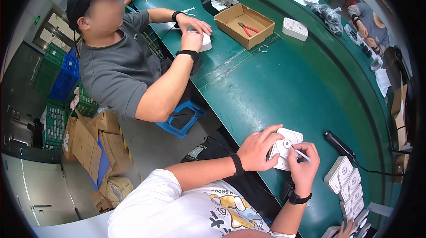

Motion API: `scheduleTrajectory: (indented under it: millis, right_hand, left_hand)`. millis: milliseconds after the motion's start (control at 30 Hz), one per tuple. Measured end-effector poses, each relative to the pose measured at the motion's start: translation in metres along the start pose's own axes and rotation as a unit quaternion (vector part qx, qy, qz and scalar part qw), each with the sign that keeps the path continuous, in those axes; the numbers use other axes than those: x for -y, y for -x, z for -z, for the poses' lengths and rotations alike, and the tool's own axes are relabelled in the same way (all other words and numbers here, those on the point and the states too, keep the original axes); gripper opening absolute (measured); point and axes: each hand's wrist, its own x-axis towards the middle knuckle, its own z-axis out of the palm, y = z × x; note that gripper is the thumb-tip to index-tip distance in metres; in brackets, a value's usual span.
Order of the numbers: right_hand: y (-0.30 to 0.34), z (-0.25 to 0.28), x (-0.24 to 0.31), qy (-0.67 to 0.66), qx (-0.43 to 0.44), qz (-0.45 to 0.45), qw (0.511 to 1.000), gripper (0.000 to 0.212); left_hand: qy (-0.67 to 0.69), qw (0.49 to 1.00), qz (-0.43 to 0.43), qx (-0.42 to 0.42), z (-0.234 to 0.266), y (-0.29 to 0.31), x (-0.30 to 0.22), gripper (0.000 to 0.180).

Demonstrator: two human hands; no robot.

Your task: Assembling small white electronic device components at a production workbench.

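A white, rounded-square device with a round dial-like part on its face lies at the near edge of the green bench. My left hand grips its left side, with the thumb near the lower edge and the fingers over the top. In my right hand is a slim white pen-like stick, pinched between thumb and fingers. The hand rests against the device's right side, close to the round part. The stick's tip is hidden by my fingers.
Right of my hands lie a black corded tool and several stacked white devices. Ahead are a cardboard tray with red-handled pliers and another white device. A co-worker works at the left; a blue stool stands below.
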Motion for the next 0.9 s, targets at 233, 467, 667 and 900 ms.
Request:
scheduleTrajectory:
  millis: [233, 467, 667, 900]
  right_hand:
    - [0.003, -0.003, -0.002, 0.025, -0.035, -0.025, 0.999, 0.011]
    - [0.001, -0.003, -0.001, 0.048, -0.025, -0.039, 0.998, 0.011]
    - [-0.001, -0.005, -0.004, 0.019, -0.022, -0.027, 0.999, 0.010]
    - [0.006, -0.006, -0.003, 0.026, -0.026, -0.078, 0.996, 0.010]
  left_hand:
    - [0.000, 1.000, 0.001, 0.001, 0.000, 0.000, -0.001, 0.061]
    - [0.000, 1.000, 0.000, 0.001, 0.002, -0.003, 0.001, 0.061]
    - [-0.010, 1.000, -0.004, -0.007, 0.004, -0.003, 0.000, 0.061]
    - [0.005, 1.000, 0.006, 0.004, -0.001, 0.000, -0.003, 0.060]
